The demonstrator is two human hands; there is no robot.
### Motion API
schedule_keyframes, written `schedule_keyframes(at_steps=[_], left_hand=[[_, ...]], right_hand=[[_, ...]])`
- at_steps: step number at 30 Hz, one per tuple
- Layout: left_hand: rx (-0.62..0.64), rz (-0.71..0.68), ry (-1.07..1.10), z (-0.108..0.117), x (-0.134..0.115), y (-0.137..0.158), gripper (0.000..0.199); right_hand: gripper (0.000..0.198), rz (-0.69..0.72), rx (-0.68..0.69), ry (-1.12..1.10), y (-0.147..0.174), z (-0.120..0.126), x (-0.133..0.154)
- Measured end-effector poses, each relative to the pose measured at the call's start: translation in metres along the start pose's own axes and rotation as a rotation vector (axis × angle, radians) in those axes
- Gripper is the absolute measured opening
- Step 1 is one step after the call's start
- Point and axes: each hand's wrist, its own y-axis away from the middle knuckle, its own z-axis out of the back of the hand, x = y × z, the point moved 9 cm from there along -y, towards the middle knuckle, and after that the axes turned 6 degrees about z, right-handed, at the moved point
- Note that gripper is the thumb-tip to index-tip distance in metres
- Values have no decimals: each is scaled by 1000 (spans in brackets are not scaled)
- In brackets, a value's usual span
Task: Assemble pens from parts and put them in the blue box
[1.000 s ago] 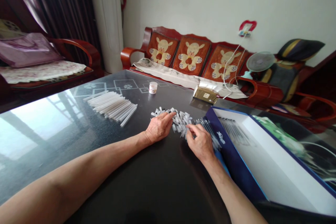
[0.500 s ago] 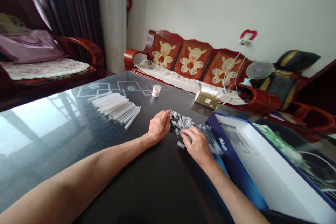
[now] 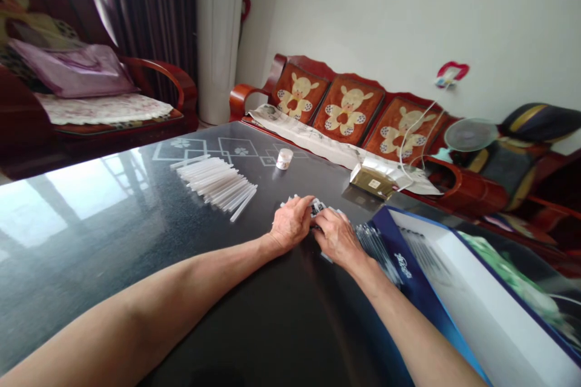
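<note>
My left hand [image 3: 291,225] and my right hand [image 3: 338,236] have come close together over a pile of small white and black pieces [image 3: 318,208] on the dark glossy table. The left fingers are curled with thumb and forefinger near each other, and whatever they hold is hidden. My right hand's fingers are bent and pinched together beside them; I cannot make out what is between them. Both hands cover most of the pile. A row of thin clear sticks [image 3: 377,249] lies just right of my right hand. White tubes [image 3: 218,184] lie side by side to the left.
An open blue box with a white inside [image 3: 490,308] stands at the right, with a green-and-white bundle [image 3: 503,269] beyond it. A small white round tub [image 3: 284,159] and a gold tissue pack [image 3: 371,181] sit farther back. A wooden sofa [image 3: 381,87] stands behind the table.
My right hand has moved in against my left, and together they now cover more of the pile. The whole view has shifted, so the scene sits farther right.
</note>
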Motion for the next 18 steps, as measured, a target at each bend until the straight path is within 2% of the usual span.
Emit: schedule_keyframes(at_steps=[3,5,7,12,18], left_hand=[[27,-80,-17,0,-9,3,30],[58,-151,-31,-1,-17,6,30],[83,-214,-46,-2,-24,9,29],[122,-264,-81,-3,-30,12,29],[160,-294,-109,-6,-34,14,30]], right_hand=[[12,-260,-273,-376,14,13,-27],[17,-442,-437,-673,30,8,-45],[25,-545,-540,-875,44,-3,-55],[32,-616,-649,-923,65,-16,-64],[31,-590,-634,-857,66,-11,-63]])
